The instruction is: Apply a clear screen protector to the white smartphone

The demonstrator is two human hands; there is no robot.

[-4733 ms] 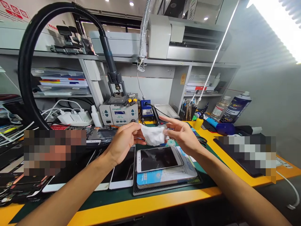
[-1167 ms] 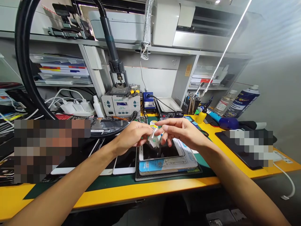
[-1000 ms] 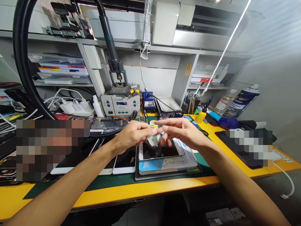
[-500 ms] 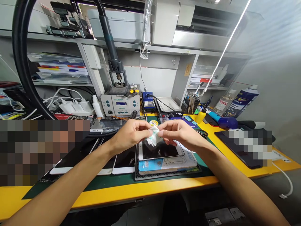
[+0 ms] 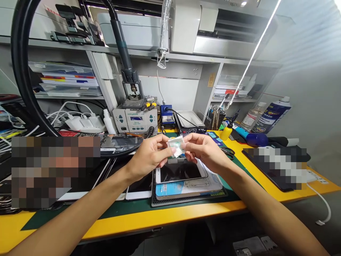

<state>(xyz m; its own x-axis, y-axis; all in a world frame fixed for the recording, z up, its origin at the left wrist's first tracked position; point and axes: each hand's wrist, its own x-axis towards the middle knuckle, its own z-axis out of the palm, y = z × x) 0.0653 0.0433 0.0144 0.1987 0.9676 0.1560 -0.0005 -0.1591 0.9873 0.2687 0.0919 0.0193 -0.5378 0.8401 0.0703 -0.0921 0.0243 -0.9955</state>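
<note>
Together, left hand (image 5: 149, 155) and right hand (image 5: 204, 149) pinch clear packet (image 5: 176, 145) above phone (image 5: 179, 171).

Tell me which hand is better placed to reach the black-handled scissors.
Right hand, probably: it pinches the clear film from the scissors' side, and the black-handled scissors lie just beyond it. The left hand sits farther off, across the film.

The left hand (image 5: 149, 154) and right hand (image 5: 205, 151) can pass above the phone (image 5: 181, 171); the hot-air hose (image 5: 119, 153) blocks leftward, scissors (image 5: 227, 152) rightward.
</note>
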